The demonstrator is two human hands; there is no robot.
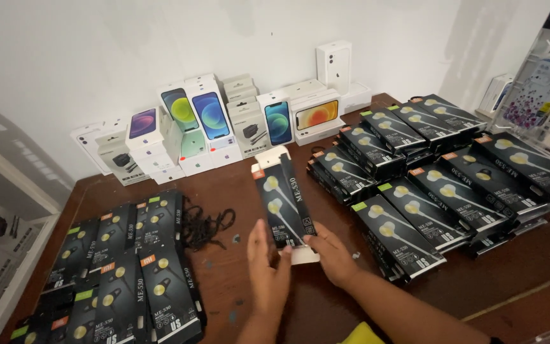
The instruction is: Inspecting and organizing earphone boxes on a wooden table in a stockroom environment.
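Both hands at the near table edge hold one black earphone box (284, 202), long axis pointing away, tilted up off the wood. Left hand (267, 264) has fingers wrapped on the box's lower left side, right hand (333, 253) pinches the lower right corner; both closed on the box. A white flap or inner tray (304, 256) sticks out at the near end and another white flap (271, 155) shows at the far end, so the box looks open at both ends, not yet closed up. Left of the hands: a flat-laid batch of same boxes (122, 274), and beside it a tangle of black cords (204, 226). Right: bigger rows of same boxes in stacks (440, 185), neatly overlapped. Judging by layout, most boxes look already sorted into piles, this one in work. Far side against the wall: phone boxes (211, 118) and white charger boxes (247, 127) standing. Brown table (517, 280).
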